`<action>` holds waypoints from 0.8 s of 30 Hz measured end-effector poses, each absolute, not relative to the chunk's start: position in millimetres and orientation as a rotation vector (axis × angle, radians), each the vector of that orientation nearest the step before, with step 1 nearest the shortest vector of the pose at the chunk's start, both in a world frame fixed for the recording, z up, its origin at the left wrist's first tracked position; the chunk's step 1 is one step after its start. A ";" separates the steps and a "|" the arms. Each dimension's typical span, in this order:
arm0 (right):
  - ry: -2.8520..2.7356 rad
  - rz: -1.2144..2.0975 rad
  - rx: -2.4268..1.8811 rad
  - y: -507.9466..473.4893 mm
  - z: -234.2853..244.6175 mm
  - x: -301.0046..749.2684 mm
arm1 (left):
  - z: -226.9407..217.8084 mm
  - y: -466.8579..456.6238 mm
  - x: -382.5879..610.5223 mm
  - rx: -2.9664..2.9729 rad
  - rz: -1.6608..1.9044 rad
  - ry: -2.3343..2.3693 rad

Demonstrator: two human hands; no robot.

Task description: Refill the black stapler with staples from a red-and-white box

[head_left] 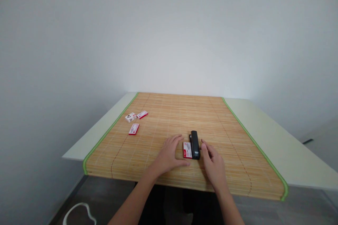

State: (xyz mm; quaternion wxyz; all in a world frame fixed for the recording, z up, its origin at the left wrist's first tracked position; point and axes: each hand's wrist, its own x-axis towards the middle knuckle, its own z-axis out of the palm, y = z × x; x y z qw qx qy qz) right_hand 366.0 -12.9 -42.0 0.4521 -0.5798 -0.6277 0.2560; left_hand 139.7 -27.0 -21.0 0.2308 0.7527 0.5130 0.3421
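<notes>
A black stapler [195,145] lies lengthwise on the bamboo mat, pointing away from me. Against its left side rests a small red and white box [187,150], which looks like a staple box. My left hand [168,153] curves around the left of this box, with thumb and fingers spread and nothing between them. To the right of the stapler is my right hand [213,162], its fingers loosely bent and thumb close to the stapler's side. I see nothing held in it; whether a fingertip touches the stapler is unclear.
Farther left on the mat [179,112] lie a white box with dark print [130,117], a red and white box [142,114] beside it, and another red and white box [134,129] nearer me. Green trim edges the mat on a white table [266,133] against a wall.
</notes>
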 end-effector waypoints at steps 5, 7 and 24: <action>-1.502 0.645 -1.433 -12.5 -45.5 368.6 | -19.1 -27.5 54.5 1.999 1.113 1.794; -1.498 0.638 -1.437 -12.9 -45.9 368.8 | -22.0 -22.3 5.6 2.001 1.124 2.018; -1.511 0.677 -1.408 -16.6 -41.7 369.9 | -19.8 -9.2 -56.6 1.836 0.671 2.477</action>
